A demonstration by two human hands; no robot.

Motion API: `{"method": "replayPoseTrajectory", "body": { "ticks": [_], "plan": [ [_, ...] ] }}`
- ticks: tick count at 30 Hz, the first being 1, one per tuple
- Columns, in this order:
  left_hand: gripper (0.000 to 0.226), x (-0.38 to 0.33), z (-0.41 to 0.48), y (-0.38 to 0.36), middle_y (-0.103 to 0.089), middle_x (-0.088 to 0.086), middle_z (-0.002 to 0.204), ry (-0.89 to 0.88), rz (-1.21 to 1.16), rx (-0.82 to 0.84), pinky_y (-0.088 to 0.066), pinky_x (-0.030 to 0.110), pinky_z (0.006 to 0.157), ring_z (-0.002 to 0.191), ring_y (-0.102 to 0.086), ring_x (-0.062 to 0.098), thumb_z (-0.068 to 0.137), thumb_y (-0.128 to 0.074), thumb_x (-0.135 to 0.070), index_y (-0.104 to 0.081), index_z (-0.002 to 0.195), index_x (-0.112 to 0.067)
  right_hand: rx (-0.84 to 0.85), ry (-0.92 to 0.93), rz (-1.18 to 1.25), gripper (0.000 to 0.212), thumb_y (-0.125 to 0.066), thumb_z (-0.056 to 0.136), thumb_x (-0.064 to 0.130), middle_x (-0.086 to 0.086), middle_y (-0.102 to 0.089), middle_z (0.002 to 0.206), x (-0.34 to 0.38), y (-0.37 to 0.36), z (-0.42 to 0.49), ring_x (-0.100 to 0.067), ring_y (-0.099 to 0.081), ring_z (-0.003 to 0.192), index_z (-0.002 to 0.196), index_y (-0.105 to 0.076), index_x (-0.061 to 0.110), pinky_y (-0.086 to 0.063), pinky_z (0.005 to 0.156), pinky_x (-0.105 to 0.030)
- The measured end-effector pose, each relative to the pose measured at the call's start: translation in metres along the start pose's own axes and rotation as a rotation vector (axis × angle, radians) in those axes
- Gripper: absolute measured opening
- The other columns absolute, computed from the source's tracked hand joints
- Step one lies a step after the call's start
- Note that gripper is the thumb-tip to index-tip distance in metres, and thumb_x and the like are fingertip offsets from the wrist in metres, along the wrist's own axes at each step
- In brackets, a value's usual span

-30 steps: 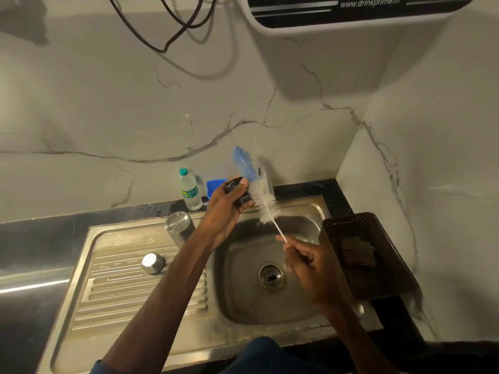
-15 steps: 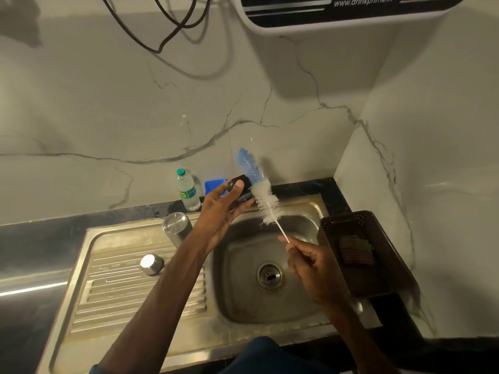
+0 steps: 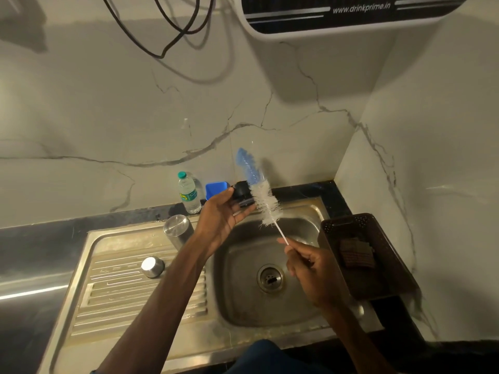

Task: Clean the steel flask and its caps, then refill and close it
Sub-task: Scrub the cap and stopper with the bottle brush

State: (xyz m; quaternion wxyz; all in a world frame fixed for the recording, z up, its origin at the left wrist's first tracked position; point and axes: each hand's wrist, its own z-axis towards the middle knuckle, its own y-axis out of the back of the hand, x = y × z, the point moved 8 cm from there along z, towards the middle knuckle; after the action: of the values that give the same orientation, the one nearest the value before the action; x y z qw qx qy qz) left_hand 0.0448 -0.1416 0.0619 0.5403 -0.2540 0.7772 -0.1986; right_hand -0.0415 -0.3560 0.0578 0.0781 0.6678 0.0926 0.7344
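Flask's black inner cap pinched in left hand, right hand gripping bottle brush stem: twist bristles w/ cap over sink.

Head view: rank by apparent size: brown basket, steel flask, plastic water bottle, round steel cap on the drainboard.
1. brown basket
2. steel flask and plastic water bottle: look alike; the flask is nearer and arm-occluded, so unranked
3. round steel cap

steel flask: brushed metal | sink: dull steel | wall: glossy marble
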Motion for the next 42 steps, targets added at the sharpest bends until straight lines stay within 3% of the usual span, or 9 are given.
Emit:
{"method": "replayPoseTrajectory", "body": {
  "ticks": [4, 10, 15, 21, 25, 31, 34, 38, 42],
  "plan": [
    [0.021, 0.008, -0.008, -0.027, -0.073, 0.018, 0.122, -0.010, 0.061, 0.086, -0.057, 0.044, 0.101, 0.119, -0.068, 0.031, 0.104, -0.054, -0.013, -0.062, 0.121, -0.001, 0.000, -0.019, 0.039, 0.028, -0.057, 0.104, 0.008, 0.003, -0.054, 0.056, 0.008, -0.001, 0.009, -0.003, -0.047, 0.050, 0.129, -0.070, 0.013, -0.042, 0.052, -0.015],
    [0.025, 0.001, -0.003, -0.022, -0.064, 0.024, 0.136, -0.025, 0.068, 0.101, -0.054, 0.045, 0.106, 0.129, -0.062, 0.036, 0.100, -0.062, -0.011, -0.062, 0.123, -0.003, 0.003, -0.022, 0.028, 0.028, -0.056, 0.104, 0.009, 0.001, -0.054, 0.055, 0.002, 0.004, 0.007, -0.005, -0.048, 0.050, 0.128, -0.070, 0.012, -0.041, 0.052, -0.016],
    [0.037, -0.003, 0.005, -0.004, -0.067, 0.026, 0.130, -0.003, 0.025, 0.060, -0.056, 0.049, 0.103, 0.116, -0.068, 0.038, 0.104, -0.051, -0.010, -0.054, 0.140, 0.000, 0.003, -0.038, 0.004, 0.028, -0.057, 0.104, 0.008, 0.005, -0.054, 0.053, -0.006, 0.005, -0.001, -0.002, -0.048, 0.049, 0.127, -0.072, 0.012, -0.041, 0.053, -0.014],
    [0.030, 0.009, -0.001, -0.015, -0.070, 0.021, 0.112, -0.012, 0.060, 0.060, -0.056, 0.047, 0.095, 0.098, -0.068, 0.035, 0.103, -0.037, -0.013, -0.061, 0.118, -0.005, 0.018, -0.034, 0.037, 0.027, -0.057, 0.104, 0.008, 0.002, -0.054, 0.056, 0.007, 0.000, 0.015, -0.004, -0.047, 0.050, 0.126, -0.071, 0.013, -0.040, 0.051, -0.016],
    [0.023, 0.001, 0.001, -0.019, -0.068, 0.016, 0.111, -0.040, 0.077, 0.057, -0.061, 0.036, 0.079, 0.091, -0.063, 0.027, 0.106, -0.049, -0.023, -0.062, 0.116, -0.007, 0.020, -0.013, 0.008, 0.027, -0.058, 0.104, 0.008, 0.004, -0.055, 0.055, 0.006, -0.005, 0.006, -0.002, -0.049, 0.049, 0.126, -0.072, 0.013, -0.041, 0.052, -0.013],
    [0.026, 0.005, 0.004, -0.015, -0.065, 0.017, 0.111, -0.053, 0.144, 0.080, -0.062, 0.030, 0.079, 0.086, -0.066, 0.021, 0.102, -0.059, -0.022, -0.060, 0.119, -0.003, 0.024, -0.047, 0.010, 0.027, -0.058, 0.103, 0.007, 0.004, -0.055, 0.053, 0.001, -0.002, 0.006, -0.002, -0.050, 0.048, 0.125, -0.072, 0.015, -0.041, 0.052, -0.014],
    [0.019, 0.011, -0.004, -0.023, -0.072, 0.010, 0.104, -0.053, 0.150, 0.098, -0.060, 0.035, 0.091, 0.093, -0.074, 0.021, 0.103, -0.056, -0.018, -0.060, 0.118, -0.007, 0.022, -0.060, 0.030, 0.027, -0.057, 0.104, 0.009, 0.003, -0.055, 0.055, 0.006, 0.000, 0.018, -0.002, -0.047, 0.049, 0.127, -0.071, 0.012, -0.039, 0.050, -0.013],
    [0.031, 0.003, 0.001, -0.013, -0.062, 0.019, 0.135, -0.060, 0.015, 0.088, -0.058, 0.040, 0.101, 0.128, -0.063, 0.030, 0.106, -0.055, -0.021, -0.060, 0.132, -0.006, 0.037, -0.036, 0.029, 0.027, -0.057, 0.104, 0.009, 0.002, -0.056, 0.056, 0.007, -0.005, 0.014, -0.002, -0.049, 0.049, 0.126, -0.071, 0.013, -0.039, 0.051, -0.011],
    [0.041, -0.001, 0.006, -0.001, -0.056, 0.030, 0.143, -0.052, 0.039, 0.058, -0.059, 0.040, 0.099, 0.122, -0.066, 0.034, 0.105, -0.058, -0.023, -0.054, 0.139, 0.000, 0.028, -0.056, 0.057, 0.026, -0.057, 0.104, 0.007, 0.002, -0.054, 0.052, -0.006, -0.006, 0.002, -0.003, -0.048, 0.046, 0.124, -0.073, 0.014, -0.039, 0.049, -0.011]
  ]
}}
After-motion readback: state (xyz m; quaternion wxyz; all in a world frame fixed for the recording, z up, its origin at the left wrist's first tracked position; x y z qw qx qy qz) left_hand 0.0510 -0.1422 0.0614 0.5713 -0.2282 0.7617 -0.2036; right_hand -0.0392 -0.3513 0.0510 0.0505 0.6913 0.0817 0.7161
